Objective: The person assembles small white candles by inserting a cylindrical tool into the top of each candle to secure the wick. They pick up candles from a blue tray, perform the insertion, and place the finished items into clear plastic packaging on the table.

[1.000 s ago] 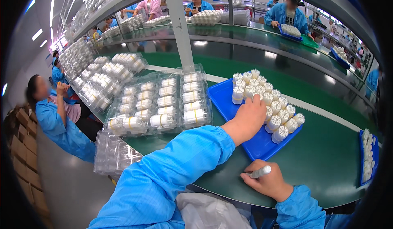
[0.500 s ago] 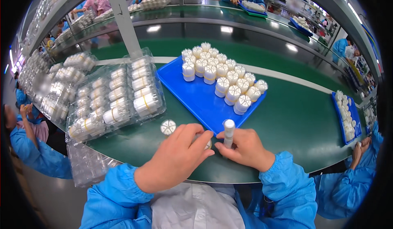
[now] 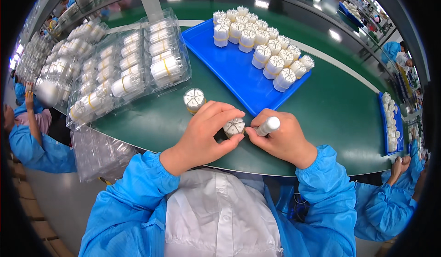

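Note:
My left hand (image 3: 202, 135) grips a small white round bundle (image 3: 234, 127) of capped tubes bound with a yellow band, holding it upright on the green table (image 3: 330, 119). My right hand (image 3: 281, 137) holds a white marker (image 3: 268, 125) and its fingertips touch the same bundle. A second such bundle (image 3: 194, 99) stands on the table just beyond my left hand. Behind it lies a blue tray (image 3: 234, 71) carrying several more bundles (image 3: 262, 39) along its far edge.
Clear plastic clamshell packs (image 3: 124, 68) filled with white tubes lie at the left, with empty packs (image 3: 98, 153) below the table edge. Another blue tray (image 3: 390, 119) sits at the right. Other people in blue coats work at the left (image 3: 32, 137) and right (image 3: 395, 197).
My head has tipped lower toward the table. My left hand, which reached to the blue tray a second ago, has come back and now grips a bundle in front of me.

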Available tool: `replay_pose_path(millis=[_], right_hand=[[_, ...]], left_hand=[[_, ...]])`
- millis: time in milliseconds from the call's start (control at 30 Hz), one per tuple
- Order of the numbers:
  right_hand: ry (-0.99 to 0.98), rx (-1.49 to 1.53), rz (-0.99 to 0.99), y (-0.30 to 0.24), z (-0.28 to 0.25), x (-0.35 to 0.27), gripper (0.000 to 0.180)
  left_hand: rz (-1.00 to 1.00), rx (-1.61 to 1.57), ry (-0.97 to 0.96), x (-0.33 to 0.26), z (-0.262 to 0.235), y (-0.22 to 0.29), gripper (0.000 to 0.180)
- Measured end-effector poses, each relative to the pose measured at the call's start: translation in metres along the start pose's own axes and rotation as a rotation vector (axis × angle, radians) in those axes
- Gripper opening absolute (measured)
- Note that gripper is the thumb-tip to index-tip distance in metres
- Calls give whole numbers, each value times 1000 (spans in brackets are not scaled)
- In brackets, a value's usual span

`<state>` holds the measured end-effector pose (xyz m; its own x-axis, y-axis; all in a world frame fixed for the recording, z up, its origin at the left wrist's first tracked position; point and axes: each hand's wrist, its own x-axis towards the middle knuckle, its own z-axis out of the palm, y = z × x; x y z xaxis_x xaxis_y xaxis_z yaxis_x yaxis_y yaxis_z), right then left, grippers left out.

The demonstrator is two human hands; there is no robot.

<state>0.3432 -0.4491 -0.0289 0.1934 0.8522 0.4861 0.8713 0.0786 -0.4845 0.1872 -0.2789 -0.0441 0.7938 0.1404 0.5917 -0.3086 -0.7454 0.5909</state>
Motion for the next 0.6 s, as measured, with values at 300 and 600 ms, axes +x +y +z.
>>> replay_pose_path(millis=[300,600], right_hand=[[256,295,7,-12,-23,5,8],[184,304,6,-9,-13,6,10]], left_hand=[[-100,-119,-77,0,4,0,52],[-30,-96,-62,2,7,-1,53]])
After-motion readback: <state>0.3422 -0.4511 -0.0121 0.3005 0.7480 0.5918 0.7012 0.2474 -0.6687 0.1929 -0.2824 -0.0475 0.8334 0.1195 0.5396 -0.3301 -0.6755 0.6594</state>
